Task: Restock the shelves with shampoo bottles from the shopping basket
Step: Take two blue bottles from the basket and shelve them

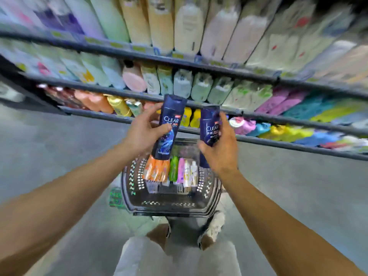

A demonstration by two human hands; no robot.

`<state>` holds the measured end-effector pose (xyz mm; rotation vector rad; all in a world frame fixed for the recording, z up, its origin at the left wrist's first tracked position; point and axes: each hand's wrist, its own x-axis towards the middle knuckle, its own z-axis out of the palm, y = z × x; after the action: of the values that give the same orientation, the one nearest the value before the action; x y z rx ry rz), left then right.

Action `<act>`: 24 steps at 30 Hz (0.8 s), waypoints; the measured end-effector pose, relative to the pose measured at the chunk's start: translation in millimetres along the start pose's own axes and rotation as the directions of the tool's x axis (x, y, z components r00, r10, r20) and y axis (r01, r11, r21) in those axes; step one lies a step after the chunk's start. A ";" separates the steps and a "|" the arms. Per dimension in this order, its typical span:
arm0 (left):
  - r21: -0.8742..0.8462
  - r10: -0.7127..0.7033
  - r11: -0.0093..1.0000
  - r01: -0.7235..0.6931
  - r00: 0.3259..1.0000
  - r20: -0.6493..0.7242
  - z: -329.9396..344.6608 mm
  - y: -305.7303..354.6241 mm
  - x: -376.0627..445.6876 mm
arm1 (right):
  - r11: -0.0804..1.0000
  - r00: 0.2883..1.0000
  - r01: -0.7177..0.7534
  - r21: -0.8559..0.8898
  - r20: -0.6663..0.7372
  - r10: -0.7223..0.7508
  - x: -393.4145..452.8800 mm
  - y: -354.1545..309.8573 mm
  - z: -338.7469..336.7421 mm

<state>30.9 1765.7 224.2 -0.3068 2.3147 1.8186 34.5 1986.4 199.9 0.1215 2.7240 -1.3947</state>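
Note:
My left hand (142, 132) grips a dark blue Clear shampoo bottle (169, 120), cap end up, above the basket. In my right hand (221, 150) is a second dark blue Clear bottle (209, 124), held just to the right of the first. Below both hands the dark shopping basket (171, 206) stands on the floor. It holds orange bottles (156, 170), a green bottle (173, 168), a pink one (180, 170) and pale ones (190, 172). Shelves (179, 61) packed with bottles rise in front of me.
The lower shelf rail (298, 148) runs right behind the basket, with yellow bottles (191, 117) between my hands. Grey floor (59, 140) spreads left and right of the basket. My legs and a shoe (215, 226) are just behind it.

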 end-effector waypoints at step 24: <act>-0.033 0.638 0.754 -0.656 0.744 -0.200 225.6 488.1 -83.5 | 0.792 0.645 0.579 -0.193 -0.486 -0.590 36.9 -154.9 -523.0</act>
<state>-18.0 2101.4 649.7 0.4178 2.6772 2.2902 -36.4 2322.0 625.6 -0.5254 3.4391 -1.6727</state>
